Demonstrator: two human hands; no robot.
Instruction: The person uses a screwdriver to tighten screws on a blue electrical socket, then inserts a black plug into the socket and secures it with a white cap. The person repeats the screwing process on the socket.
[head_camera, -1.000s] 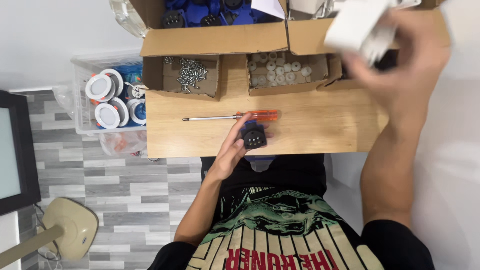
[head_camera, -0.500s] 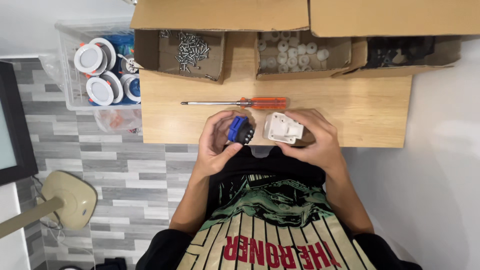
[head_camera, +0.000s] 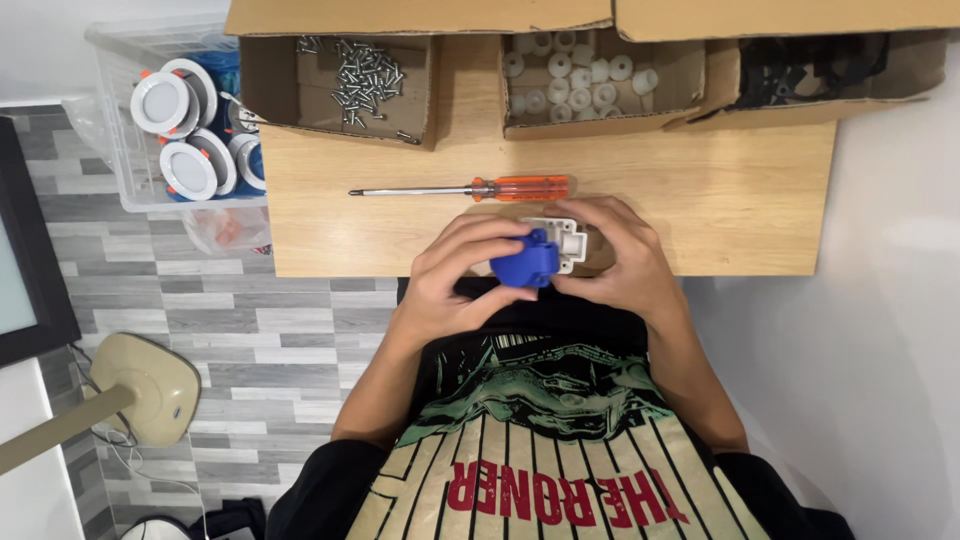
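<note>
Both hands pinch parts at the desk's (head_camera: 700, 215) near edge: left hand (head_camera: 455, 275) the blue piece (head_camera: 525, 262), right hand (head_camera: 620, 262) the white housing (head_camera: 557, 238); seemingly mating them; next needs careful alignment.

1. One view only, from a camera on the person's head, looking almost straight down.
2. It sits fairly near: the surface (head_camera: 700, 210) fills the upper half, from 10 to 2 o'clock.
3. The person's chest and arms run to 6 o'clock.
4. The floor (head_camera: 200, 330) shows from 7 to 9 o'clock.
</note>
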